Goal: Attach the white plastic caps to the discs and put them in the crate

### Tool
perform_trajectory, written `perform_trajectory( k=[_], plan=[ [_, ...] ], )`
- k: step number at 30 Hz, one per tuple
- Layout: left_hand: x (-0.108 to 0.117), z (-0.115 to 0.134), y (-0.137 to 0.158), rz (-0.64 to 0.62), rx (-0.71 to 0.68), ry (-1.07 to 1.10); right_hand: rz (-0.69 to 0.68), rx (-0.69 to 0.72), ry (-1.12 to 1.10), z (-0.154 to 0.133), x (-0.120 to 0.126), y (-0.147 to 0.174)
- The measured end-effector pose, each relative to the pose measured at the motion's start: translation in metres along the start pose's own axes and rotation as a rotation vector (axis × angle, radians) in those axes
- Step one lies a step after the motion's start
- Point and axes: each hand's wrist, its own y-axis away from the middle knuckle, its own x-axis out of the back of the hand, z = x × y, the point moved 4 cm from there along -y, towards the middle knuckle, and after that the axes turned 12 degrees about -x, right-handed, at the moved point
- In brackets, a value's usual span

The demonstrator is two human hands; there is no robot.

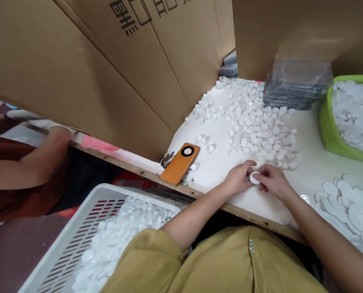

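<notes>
Between my two hands, just above the white tabletop, is a small round white plastic disc (255,178). My left hand (240,178) grips its left side with curled fingers. From the right, my right hand (270,180) pinches the same disc between thumb and fingers. Beyond my hands spreads a heap of small white plastic caps (260,130). Flat white discs (349,207) lie in a loose pile to the right, near my right forearm. Whether another part sits behind the held disc cannot be seen.
An orange phone (178,166) and keys (166,159) lie at the table's left edge. Cardboard (132,81) walls the left and back. A green basket (326,122), stacked clear plastic (299,83), and a white crate (100,188) of white pieces surround me. Another person's arm (37,162) is far left.
</notes>
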Motion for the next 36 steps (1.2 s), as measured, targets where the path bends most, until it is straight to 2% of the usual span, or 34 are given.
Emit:
perform_trajectory(
  k=[8, 14, 17, 21, 23, 25, 27, 28, 30, 31, 34, 35, 36],
  plan=[
    [0.008, 0.003, -0.001, -0.064, 0.018, 0.112, 0.018, -0.119, 0.159, -0.008, 0.006, -0.003],
    [0.006, 0.007, -0.014, -0.162, 0.116, -0.009, -0.054, -0.241, 0.312, -0.014, 0.004, -0.011],
    [0.006, 0.008, -0.017, -0.161, 0.132, -0.090, -0.077, -0.251, 0.353, -0.016, 0.006, -0.014],
    [0.001, 0.010, -0.014, -0.158, 0.120, -0.203, -0.046, -0.181, 0.338, -0.011, 0.008, -0.012],
    [-0.004, 0.015, -0.009, -0.172, 0.068, -0.214, -0.028, -0.112, 0.279, -0.007, 0.003, -0.005],
    [-0.004, 0.022, 0.001, -0.181, 0.022, -0.209, -0.072, -0.051, 0.193, -0.003, -0.008, 0.007],
    [0.010, 0.030, 0.020, -0.190, 0.009, -0.210, -0.161, 0.012, 0.148, -0.003, -0.016, 0.023],
    [0.024, 0.033, 0.034, -0.189, 0.026, -0.226, -0.179, 0.060, 0.167, -0.003, -0.014, 0.032],
    [0.066, 0.036, 0.071, -0.201, 0.116, -0.282, -0.079, 0.177, 0.279, -0.002, 0.011, 0.046],
    [0.091, 0.035, 0.094, -0.228, 0.193, -0.322, 0.049, 0.233, 0.366, 0.001, 0.034, 0.051],
    [0.162, 0.024, 0.173, -0.415, 0.532, -0.485, 0.557, 0.239, 0.611, 0.028, 0.129, 0.060],
    [0.182, 0.020, 0.197, -0.445, 0.665, -0.575, 0.696, 0.240, 0.708, 0.039, 0.159, 0.061],
    [0.196, 0.016, 0.216, -0.471, 0.769, -0.644, 0.771, 0.235, 0.797, 0.052, 0.184, 0.061]
  ],
)
